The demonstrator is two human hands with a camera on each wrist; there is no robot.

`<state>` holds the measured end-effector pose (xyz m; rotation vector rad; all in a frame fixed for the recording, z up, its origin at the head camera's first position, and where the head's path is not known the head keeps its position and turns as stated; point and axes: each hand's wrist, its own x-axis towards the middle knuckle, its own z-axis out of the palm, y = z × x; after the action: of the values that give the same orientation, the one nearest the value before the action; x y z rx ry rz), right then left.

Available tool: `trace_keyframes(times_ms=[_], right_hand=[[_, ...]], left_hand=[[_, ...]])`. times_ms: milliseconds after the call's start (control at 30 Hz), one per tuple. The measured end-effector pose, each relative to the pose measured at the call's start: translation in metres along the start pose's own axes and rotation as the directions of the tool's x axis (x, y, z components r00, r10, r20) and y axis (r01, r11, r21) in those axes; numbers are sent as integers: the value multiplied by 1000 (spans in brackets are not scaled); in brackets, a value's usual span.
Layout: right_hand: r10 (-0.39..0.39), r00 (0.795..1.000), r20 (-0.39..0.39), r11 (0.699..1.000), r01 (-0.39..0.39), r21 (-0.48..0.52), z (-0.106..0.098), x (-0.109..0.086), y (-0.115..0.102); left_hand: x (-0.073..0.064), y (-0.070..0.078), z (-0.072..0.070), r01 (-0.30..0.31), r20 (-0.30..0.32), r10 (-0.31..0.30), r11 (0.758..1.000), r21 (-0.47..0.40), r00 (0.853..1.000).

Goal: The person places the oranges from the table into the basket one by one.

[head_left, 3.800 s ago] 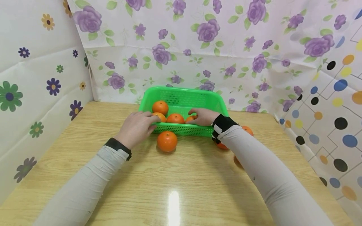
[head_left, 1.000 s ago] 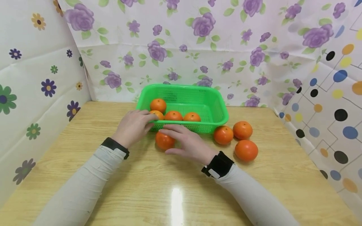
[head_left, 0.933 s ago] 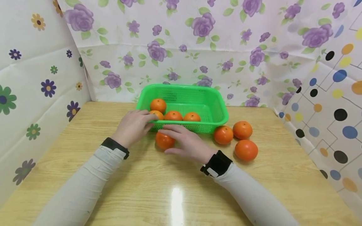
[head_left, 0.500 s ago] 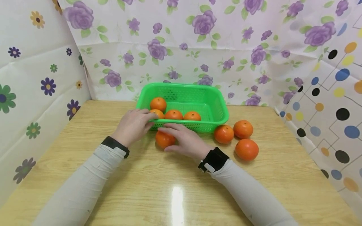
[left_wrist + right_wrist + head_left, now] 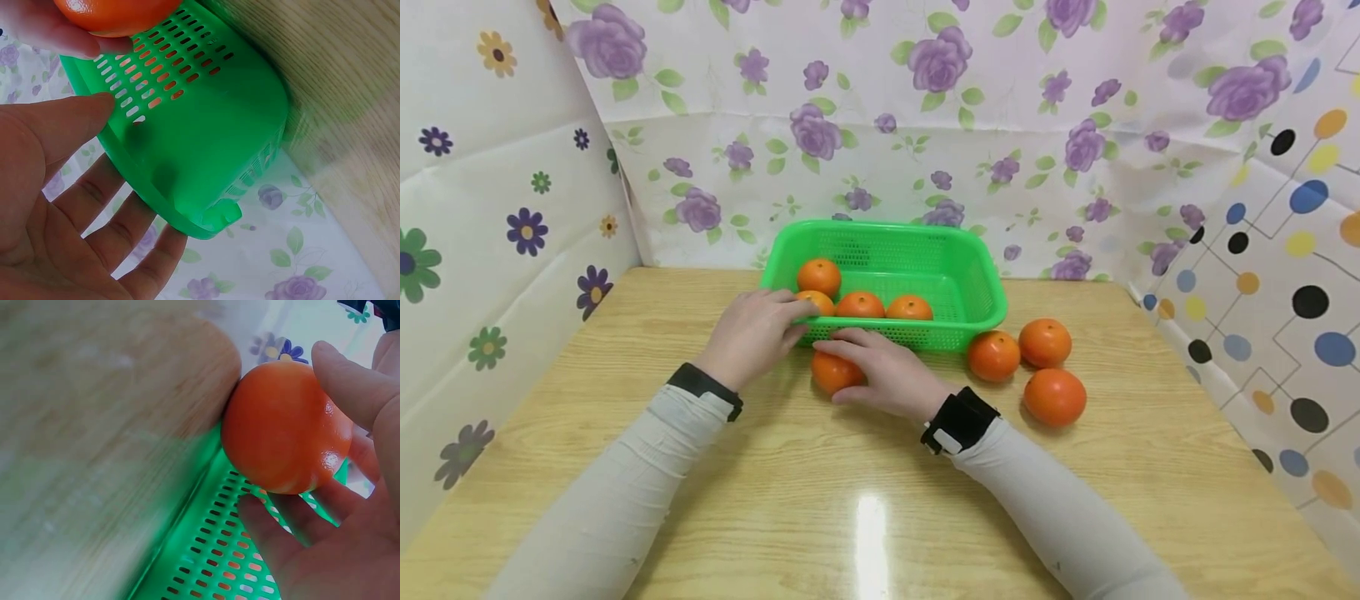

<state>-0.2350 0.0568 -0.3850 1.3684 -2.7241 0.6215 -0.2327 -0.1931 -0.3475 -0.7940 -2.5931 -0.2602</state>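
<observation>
A green perforated plastic basket (image 5: 958, 333) stands toward the back of the table. My left hand (image 5: 751, 337) grips its front left rim, the thumb outside the wall and the other fingers at the rim in the left wrist view. Several oranges lie inside the basket, including a rear orange (image 5: 818, 277) and a front right orange (image 5: 910, 308). Just before the basket's front wall, my right hand (image 5: 891, 375) holds another orange (image 5: 281, 431) from its right side, thumb on the near side and fingers round the far side. That orange sits low by the table.
Three more oranges are grouped right of the basket: one by its corner (image 5: 993, 356), a farther orange (image 5: 1045, 342) and a nearer orange (image 5: 1055, 397). A floral cloth (image 5: 715, 150) hangs behind the wooden table (image 5: 760, 500); patterned sheets flank both sides.
My right hand has come out of the basket, leaving an orange there, to the orange in front. Over the last second it edges left and closes round it. The left hand stays put.
</observation>
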Motion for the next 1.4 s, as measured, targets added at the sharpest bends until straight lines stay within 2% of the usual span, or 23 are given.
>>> trace_keyframes(times_ms=[333, 800, 1400], right_hand=[[-19, 1000, -13, 1000, 19, -18, 2, 5, 2], [-24, 998, -53, 1000, 25, 16, 9, 4, 4], [-12, 999, -45, 1000, 12, 7, 8, 2, 3]], left_hand=[[-1, 1, 0, -1, -10, 1, 1000, 4, 1000], [-1, 1, -1, 8, 0, -8, 1000, 19, 1000], [-1, 1, 0, -6, -16, 6, 1000, 20, 1000]])
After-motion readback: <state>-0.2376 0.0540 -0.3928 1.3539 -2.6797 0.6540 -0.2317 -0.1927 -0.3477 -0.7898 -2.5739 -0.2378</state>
